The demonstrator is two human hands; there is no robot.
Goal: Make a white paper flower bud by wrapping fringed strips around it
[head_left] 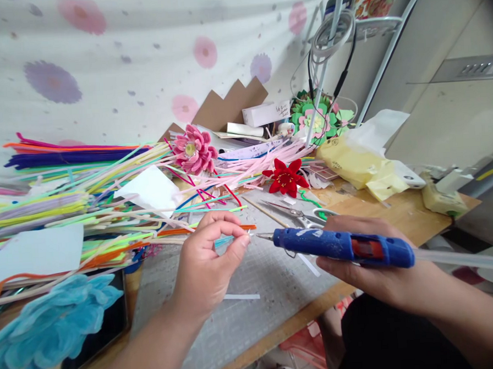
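My left hand (211, 258) is over the grey cutting mat (253, 322), its thumb and forefinger pinched on a tiny pale piece too small to name. My right hand (370, 255) is wrapped round a blue glue gun (315, 243), with a translucent glue stick (461, 257) sticking out of its back. The gun's metal nozzle points left and ends close to my left fingertips; whether it touches the small piece cannot be told. Behind the gun lie scissors (301, 217) and a thin wooden stick (264, 210).
Pipe cleaners (66, 207) in many colours cover the left and back. A blue fuzzy flower (59, 321) lies front left, a pink flower (194, 149) and a red flower (286, 177) at the back. Yellow tissue packaging (352, 159) and a power strip (443, 196) stand right.
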